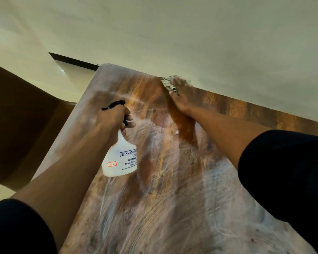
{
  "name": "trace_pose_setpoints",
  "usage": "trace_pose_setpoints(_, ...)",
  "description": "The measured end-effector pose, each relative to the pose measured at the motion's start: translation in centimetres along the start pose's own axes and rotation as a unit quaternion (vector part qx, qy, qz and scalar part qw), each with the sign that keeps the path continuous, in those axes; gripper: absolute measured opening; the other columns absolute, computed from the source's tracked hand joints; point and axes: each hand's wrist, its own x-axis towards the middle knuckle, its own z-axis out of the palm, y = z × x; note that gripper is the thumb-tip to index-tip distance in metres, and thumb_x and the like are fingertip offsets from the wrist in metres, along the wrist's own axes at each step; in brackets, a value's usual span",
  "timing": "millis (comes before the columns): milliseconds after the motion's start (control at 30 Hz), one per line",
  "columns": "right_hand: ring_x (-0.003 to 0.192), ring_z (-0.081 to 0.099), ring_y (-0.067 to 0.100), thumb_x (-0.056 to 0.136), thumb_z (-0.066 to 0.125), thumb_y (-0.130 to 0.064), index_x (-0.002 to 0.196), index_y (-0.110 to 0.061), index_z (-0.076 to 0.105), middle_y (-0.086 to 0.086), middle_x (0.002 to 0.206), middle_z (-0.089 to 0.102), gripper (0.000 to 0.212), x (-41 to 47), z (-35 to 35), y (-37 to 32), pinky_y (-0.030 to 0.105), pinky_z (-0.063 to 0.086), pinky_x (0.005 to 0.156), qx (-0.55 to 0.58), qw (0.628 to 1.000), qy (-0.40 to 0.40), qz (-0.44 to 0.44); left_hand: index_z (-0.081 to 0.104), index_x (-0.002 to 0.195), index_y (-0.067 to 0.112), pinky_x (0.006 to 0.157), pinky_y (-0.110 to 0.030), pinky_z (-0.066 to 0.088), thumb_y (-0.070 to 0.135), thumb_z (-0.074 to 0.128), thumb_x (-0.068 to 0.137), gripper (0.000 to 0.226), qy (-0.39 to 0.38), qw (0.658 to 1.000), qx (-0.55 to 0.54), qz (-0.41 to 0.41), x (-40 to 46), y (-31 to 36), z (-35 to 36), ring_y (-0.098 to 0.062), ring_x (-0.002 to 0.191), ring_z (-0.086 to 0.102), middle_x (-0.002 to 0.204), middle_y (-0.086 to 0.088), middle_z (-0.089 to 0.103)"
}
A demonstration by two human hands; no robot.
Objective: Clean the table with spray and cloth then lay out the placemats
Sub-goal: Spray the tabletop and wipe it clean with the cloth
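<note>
The wooden table [173, 189] fills the middle of the view, smeared with whitish wet streaks and dark specks. My left hand [114, 118] grips the black trigger head of a white spray bottle [120, 158] with a blue-printed label, held above the table's left part. My right hand [181, 94] reaches to the far edge by the wall and presses a pale cloth [168, 85] onto the wood; the cloth is blurred and mostly covered by the hand. A darker brown strip runs from that hand back toward me. No placemats are in view.
A plain cream wall [191, 33] runs along the table's far edge. A brown chair back or panel [22, 125] stands to the left of the table, with pale floor [70, 74] beyond it.
</note>
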Motion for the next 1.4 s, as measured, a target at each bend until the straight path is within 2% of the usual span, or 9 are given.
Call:
trace_pose_setpoints(133,0.161,-0.004,0.025,0.110,0.025,-0.048,0.167,-0.026,0.006,-0.001,0.174,-0.003,0.063,1.1,-0.2,-1.9,0.047,-0.001,0.128,0.005,0.993,0.009,0.116,0.057,0.138,0.032,0.041,-0.016,0.029,0.005,0.052,0.101,0.046,0.006,1.000,-0.022,0.002,-0.4,0.2,-1.8,-0.019,0.063,0.072,0.076,-0.005,0.064)
trace_pose_setpoints(233,0.160,-0.006,0.028,0.110,0.027,-0.049,0.166,-0.027,0.003,0.001,0.174,-0.006,0.065,1.4,1.0,-6.4,0.050,-0.004,0.127,0.026,0.994,-0.001,0.108,0.055,0.147,0.028,0.040,-0.014,0.029,0.005,0.050,0.102,0.051,0.017,1.000,-0.019,0.001,-0.2,0.4,-3.2,-0.017,0.065,0.070,0.076,-0.004,0.063)
trace_pose_setpoints(300,0.160,-0.004,0.028,0.109,0.028,-0.050,0.166,-0.029,0.005,0.002,0.174,-0.003,0.065,1.5,1.9,-9.6,0.052,0.000,0.128,0.007,0.999,-0.002,0.052,0.062,0.135,0.021,0.040,-0.013,0.030,0.006,0.051,0.101,0.039,0.029,0.999,-0.016,-0.009,-0.2,0.3,-4.1,-0.016,0.065,0.068,0.071,-0.003,0.065)
trace_pose_setpoints(400,0.160,-0.003,0.027,0.110,0.028,-0.051,0.166,-0.030,0.009,0.001,0.174,-0.001,0.064,0.6,4.0,-14.4,0.054,0.002,0.128,-0.036,0.994,-0.041,-0.092,0.064,0.087,0.007,0.042,-0.019,0.031,0.009,0.055,0.098,0.015,0.052,0.998,-0.003,-0.036,0.4,-0.2,-5.9,-0.015,0.058,0.062,0.055,-0.004,0.067)
trace_pose_setpoints(600,0.160,-0.002,0.018,0.110,0.028,-0.051,0.165,-0.033,0.012,-0.007,0.174,0.003,0.060,0.7,4.3,-14.3,0.046,-0.002,0.127,-0.075,0.955,-0.095,-0.270,0.065,0.089,0.016,0.045,-0.020,0.033,0.014,0.059,0.097,0.011,0.085,0.996,-0.015,-0.033,0.8,-0.5,-7.6,-0.016,0.057,0.072,0.064,-0.002,0.067)
trace_pose_setpoints(867,0.161,0.000,0.025,0.110,0.032,-0.045,0.166,-0.026,0.007,-0.001,0.174,0.000,0.064,4.4,0.9,-7.4,0.047,0.004,0.130,-0.030,0.999,-0.002,0.030,0.063,0.082,0.013,0.048,-0.022,0.033,0.007,0.059,0.096,0.015,0.066,0.997,-0.017,-0.036,1.2,0.6,-7.5,-0.015,0.053,0.066,0.058,-0.004,0.066)
trace_pose_setpoints(1000,0.160,-0.001,0.029,0.110,0.031,-0.044,0.167,-0.023,0.007,0.004,0.174,-0.001,0.065,4.9,1.5,-10.0,0.050,0.000,0.129,-0.005,0.994,0.003,0.107,0.062,0.081,0.010,0.050,-0.023,0.033,0.008,0.059,0.096,0.016,0.061,0.997,-0.009,-0.043,2.0,1.2,-7.6,-0.008,0.035,0.057,0.075,-0.010,0.070)
trace_pose_setpoints(1200,0.160,-0.003,0.023,0.110,0.028,-0.049,0.166,-0.029,0.008,-0.002,0.174,-0.003,0.063,4.8,2.3,-16.6,0.055,0.002,0.128,-0.068,0.991,-0.031,-0.114,0.062,0.085,0.010,0.043,-0.016,0.034,0.008,0.060,0.098,0.013,0.059,0.997,-0.025,-0.032,4.2,1.9,-8.1,-0.009,0.036,0.060,0.076,-0.009,0.069)
trace_pose_setpoints(1400,0.160,-0.004,0.014,0.110,0.029,-0.050,0.166,-0.033,0.011,-0.009,0.174,0.001,0.061,5.3,4.3,-16.2,0.041,-0.003,0.128,-0.084,0.954,-0.089,-0.275,0.065,0.097,0.008,0.043,-0.018,0.034,0.010,0.061,0.096,0.005,0.064,0.997,-0.014,-0.034,5.3,1.6,-8.8,-0.010,0.035,0.059,0.080,-0.012,0.071)
